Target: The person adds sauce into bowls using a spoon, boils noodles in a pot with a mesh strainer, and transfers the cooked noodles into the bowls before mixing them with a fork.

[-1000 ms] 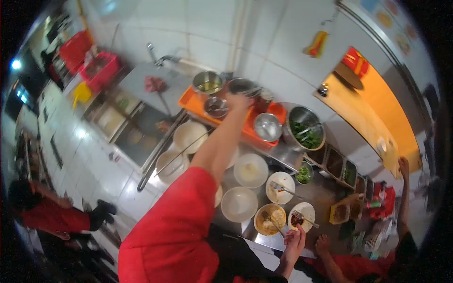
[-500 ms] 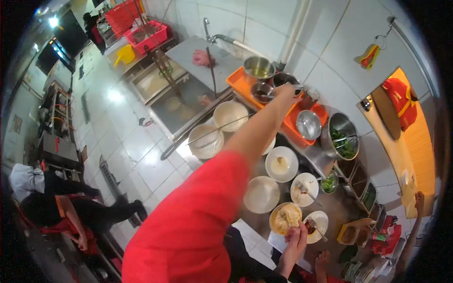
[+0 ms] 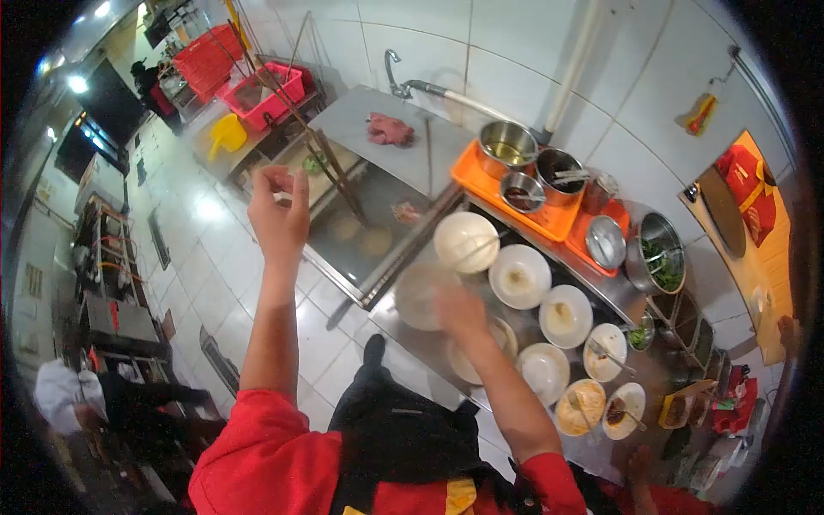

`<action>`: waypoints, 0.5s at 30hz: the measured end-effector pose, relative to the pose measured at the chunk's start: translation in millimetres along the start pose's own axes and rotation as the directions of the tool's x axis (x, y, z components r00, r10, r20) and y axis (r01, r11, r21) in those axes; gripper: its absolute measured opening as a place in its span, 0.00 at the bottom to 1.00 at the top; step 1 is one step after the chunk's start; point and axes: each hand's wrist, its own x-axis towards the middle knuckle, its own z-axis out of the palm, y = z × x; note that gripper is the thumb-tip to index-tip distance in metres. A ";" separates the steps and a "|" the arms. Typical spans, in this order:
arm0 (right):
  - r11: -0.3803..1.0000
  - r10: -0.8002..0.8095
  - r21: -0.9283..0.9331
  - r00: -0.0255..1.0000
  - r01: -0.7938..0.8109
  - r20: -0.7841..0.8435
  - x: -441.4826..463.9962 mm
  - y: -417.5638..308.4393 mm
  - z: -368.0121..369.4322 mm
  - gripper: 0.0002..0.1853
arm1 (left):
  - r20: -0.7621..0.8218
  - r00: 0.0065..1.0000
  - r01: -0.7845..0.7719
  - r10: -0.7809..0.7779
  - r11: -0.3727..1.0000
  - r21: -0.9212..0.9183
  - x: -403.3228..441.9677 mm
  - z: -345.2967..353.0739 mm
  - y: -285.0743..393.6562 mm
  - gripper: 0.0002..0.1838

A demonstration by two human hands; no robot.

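My left hand [image 3: 279, 206] is raised near the left edge of the steel cooker [image 3: 365, 279], fingers loosely curled, thumb apart, nothing visible between them. Motion smears my right hand [image 3: 462, 313] beside a blurred white bowl [image 3: 422, 296]; its grip is unclear. Around it stand a bowl with a utensil across it [image 3: 459, 236] and bowls with a little sauce [image 3: 520, 276] [image 3: 565, 316]. Towards the right are an orange-filled bowl [image 3: 580, 407], a plate with dark red sauce [image 3: 624, 410] and a plate with a utensil [image 3: 605, 352].
An orange tray [image 3: 481, 182] holds metal pots [image 3: 507, 146] behind the bowls. A steel bowl of greens [image 3: 656, 253] stands right of it. Long sticks [image 3: 335, 172] lean in the cooker. A pink cloth [image 3: 390, 129] lies behind. A person [image 3: 129, 399] is at lower left.
My left hand has left the pots and swung left to above the cooker's edge. My right hand has moved from the orange-filled bowl to the left-hand bowls. The view has shifted.
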 end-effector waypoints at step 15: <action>0.937 0.216 -0.149 0.858 -0.316 -0.466 20.9 -101.6 -74.0 0.03 | 0.447 0.600 -0.794 0.663 0.559 0.238 103.3 29.9 -61.7 0.22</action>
